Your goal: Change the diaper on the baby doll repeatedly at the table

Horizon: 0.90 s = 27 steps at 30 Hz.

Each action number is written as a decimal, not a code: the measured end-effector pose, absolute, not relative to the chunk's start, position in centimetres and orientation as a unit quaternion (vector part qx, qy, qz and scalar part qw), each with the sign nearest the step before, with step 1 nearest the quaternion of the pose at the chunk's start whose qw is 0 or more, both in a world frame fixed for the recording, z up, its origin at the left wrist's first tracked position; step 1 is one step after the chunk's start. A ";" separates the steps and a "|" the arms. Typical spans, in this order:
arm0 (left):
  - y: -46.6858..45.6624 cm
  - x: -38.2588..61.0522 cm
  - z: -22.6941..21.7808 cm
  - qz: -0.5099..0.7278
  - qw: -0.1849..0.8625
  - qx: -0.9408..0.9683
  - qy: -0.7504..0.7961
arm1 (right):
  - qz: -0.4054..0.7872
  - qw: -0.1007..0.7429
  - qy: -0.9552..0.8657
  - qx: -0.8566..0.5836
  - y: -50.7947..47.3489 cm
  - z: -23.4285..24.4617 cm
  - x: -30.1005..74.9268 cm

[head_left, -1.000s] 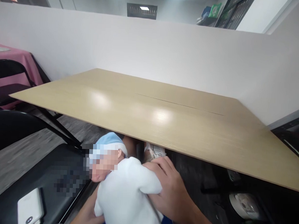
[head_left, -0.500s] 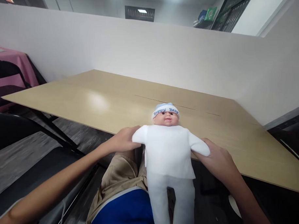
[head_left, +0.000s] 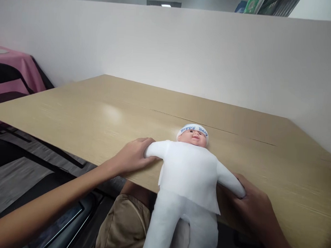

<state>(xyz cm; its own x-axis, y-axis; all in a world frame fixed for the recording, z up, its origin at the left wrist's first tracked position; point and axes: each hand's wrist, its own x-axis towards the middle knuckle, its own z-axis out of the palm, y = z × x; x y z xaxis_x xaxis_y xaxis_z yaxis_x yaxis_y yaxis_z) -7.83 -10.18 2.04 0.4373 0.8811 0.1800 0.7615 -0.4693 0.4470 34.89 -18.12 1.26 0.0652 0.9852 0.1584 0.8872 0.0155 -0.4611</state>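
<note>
A baby doll point(head_left: 189, 175) in a white top and white trousers faces me, tilted slightly, its arms stretched out sideways. On its head is a white cap point(head_left: 194, 129) with blue "Happy Baby" lettering. My left hand point(head_left: 135, 155) is closed round the end of the doll's arm on the left. The other doll arm is gripped by my right hand point(head_left: 251, 203), whose fingers are partly hidden behind it. The doll's head and upper body are over the wooden table point(head_left: 105, 132), while its legs hang down past the near edge in front of my lap.
A white wall point(head_left: 168, 55) rises behind the table. At the left stand dark chairs point(head_left: 7, 158) and a table with a pink cloth point(head_left: 23, 66). My knee in brown shorts point(head_left: 126, 224) is below the table edge.
The doll has moved forward, further over the table, and leans to one side, with my right hand lower than my left. The view has tipped downward and closer to the table.
</note>
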 end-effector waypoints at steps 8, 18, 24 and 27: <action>-2.6 -7.3 0.8 0.212 0.135 0.841 0.479 | 0.108 0.220 -0.711 -0.659 -9.4 0.7 35.6; 9.4 -5.6 -1.0 0.249 0.061 0.832 0.491 | 0.014 0.236 -0.711 -0.662 2.8 -0.8 36.2; 17.2 -4.2 -2.1 0.293 -0.017 0.816 0.499 | -0.014 0.284 -0.700 -0.655 10.0 -1.5 36.9; 19.8 -3.6 -2.4 0.308 -0.039 0.808 0.502 | -0.026 0.286 -0.699 -0.655 12.3 -1.6 37.3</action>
